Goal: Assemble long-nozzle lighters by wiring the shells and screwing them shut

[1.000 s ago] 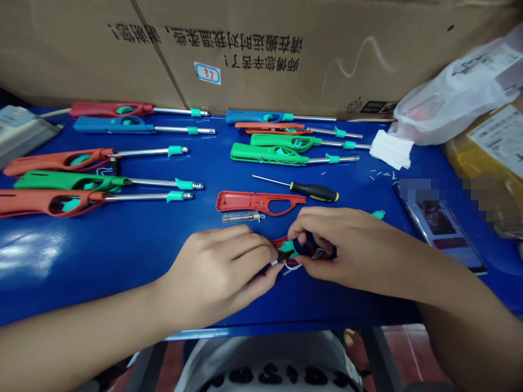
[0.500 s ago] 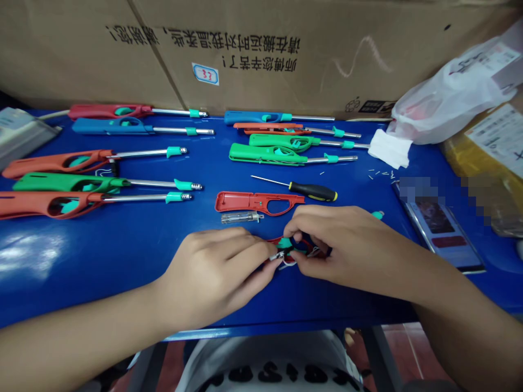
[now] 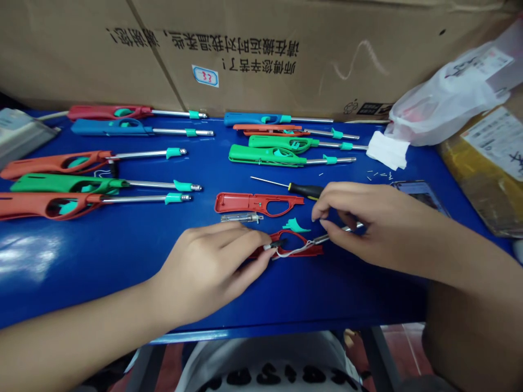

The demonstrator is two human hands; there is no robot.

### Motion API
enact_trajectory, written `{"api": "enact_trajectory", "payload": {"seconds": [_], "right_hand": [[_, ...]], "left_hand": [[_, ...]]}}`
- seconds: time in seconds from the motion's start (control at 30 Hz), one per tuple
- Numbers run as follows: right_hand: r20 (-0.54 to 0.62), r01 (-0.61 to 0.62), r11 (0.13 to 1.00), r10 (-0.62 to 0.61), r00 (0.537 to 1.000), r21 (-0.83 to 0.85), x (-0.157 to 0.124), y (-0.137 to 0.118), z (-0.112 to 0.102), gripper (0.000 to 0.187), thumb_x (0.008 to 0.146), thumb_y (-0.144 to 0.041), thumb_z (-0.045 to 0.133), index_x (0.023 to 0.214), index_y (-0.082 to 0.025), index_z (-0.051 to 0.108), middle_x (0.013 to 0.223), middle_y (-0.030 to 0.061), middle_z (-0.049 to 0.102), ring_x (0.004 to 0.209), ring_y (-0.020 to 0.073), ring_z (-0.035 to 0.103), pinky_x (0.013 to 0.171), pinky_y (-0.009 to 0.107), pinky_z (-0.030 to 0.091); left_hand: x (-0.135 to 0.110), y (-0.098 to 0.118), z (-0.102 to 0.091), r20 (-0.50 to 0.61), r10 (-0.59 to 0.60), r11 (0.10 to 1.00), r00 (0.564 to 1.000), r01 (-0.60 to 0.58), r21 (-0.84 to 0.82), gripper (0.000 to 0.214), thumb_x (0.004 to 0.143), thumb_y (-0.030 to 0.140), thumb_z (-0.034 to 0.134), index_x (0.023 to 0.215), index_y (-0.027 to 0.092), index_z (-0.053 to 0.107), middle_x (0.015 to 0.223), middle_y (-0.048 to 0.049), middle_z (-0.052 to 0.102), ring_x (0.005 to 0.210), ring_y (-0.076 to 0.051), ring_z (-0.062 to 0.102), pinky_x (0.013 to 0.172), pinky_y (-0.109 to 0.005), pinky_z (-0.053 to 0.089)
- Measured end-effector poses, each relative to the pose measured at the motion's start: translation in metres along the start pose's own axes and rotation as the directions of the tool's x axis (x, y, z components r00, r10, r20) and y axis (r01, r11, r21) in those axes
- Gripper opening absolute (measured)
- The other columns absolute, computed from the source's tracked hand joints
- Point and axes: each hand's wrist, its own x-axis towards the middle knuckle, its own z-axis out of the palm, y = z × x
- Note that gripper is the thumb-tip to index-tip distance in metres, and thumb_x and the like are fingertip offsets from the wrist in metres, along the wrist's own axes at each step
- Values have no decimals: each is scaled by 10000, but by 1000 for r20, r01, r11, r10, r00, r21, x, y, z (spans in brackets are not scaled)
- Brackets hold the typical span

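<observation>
An opened red lighter half (image 3: 300, 250) lies on the blue table (image 3: 122, 256) with a white wire looped across it. My left hand (image 3: 212, 267) is closed on its left end, thumb and forefinger pinching a small black-and-white part (image 3: 271, 246). My right hand (image 3: 359, 220) pinches the lighter's thin metal tube (image 3: 327, 238) on the right. A loose teal trigger (image 3: 296, 225) lies just behind the shell. Behind it are the other red shell half (image 3: 257, 202), a clear fuel cartridge (image 3: 241, 218) and a black-handled screwdriver (image 3: 304, 190).
Several assembled lighters lie in rows at the left (image 3: 81, 185) and back middle (image 3: 281, 147). A cardboard box (image 3: 253, 49) walls the back. A white bag (image 3: 449, 98), folded tissue (image 3: 388, 151), a phone (image 3: 420, 191) and small pins (image 3: 379, 175) sit at right.
My right hand moved right and back, off the shell's middle onto the metal tube. The teal trigger, earlier under my fingers in the shell, now lies on the table. My left hand barely moved.
</observation>
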Motion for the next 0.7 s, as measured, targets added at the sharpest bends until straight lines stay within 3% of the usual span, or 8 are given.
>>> {"api": "enact_trajectory", "payload": {"seconds": [0.13,0.27,0.5,0.7], "right_hand": [[81,0,1000,-1,997,15,-3,8,-4,215,911,-173,576,1076,-263,682,1083,13,716,926,186,666,767,309,459],[163,-14,1000,11,987,18,-1,13,-1,144,965,-204,548,957,-255,682,983,8,720,857,182,655,730,308,443],[146,15,999,-22,989,46,3,8,-3,138,989,-211,554,984,-239,688,976,4,710,856,168,645,751,290,434],[140,37,999,-31,990,-39,5,6,2,158,1002,-201,523,926,-223,660,946,23,680,830,184,606,693,305,387]], "left_hand": [[1,-3,0,-22,-62,998,998,62,8,88,987,258,656,977,185,705,882,5,780,776,-161,761,678,-268,578],[2,-6,-2,-60,-67,997,996,69,44,86,994,253,642,975,186,691,879,6,785,763,-155,759,682,-257,572],[3,-15,-6,-63,-166,986,984,164,-40,138,995,316,629,964,208,709,813,19,771,586,-121,690,528,-239,515],[5,-17,-9,-12,-193,979,981,191,-76,152,993,343,625,966,241,734,852,17,785,644,-148,719,570,-270,571]]}}
